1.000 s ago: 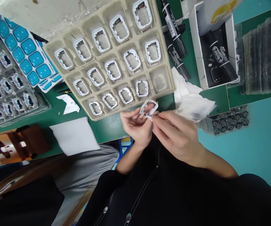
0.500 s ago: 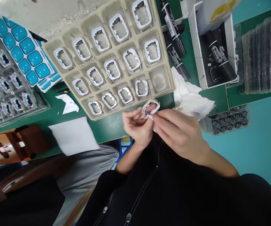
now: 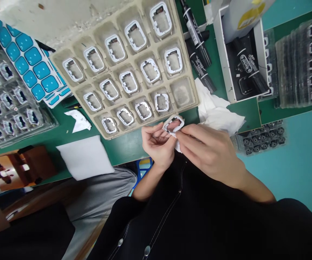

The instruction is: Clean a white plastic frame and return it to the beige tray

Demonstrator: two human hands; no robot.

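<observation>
"Head view: can you see what both hands are holding?"

"Yes. The left hand holds a small white frame by its edge, with the fingers curled narrow. The frame is tilted in the air, just beside the near edge of the tan tray."

"And the right hand?"

"It is closed in a pinch upon a white scrap, at the lower side of the frame. Whether this scrap is cloth or paper, I cannot tell."

"What lies inside the tray?"

"Similar frames, each in its own pocket, in three rows."

"And around, on the green desk?"

"To the right of the tray there are black markers, a crumpled tissue and a white box with one more marker in it. On the left I see a white pad and sheets of blue squares."
</observation>
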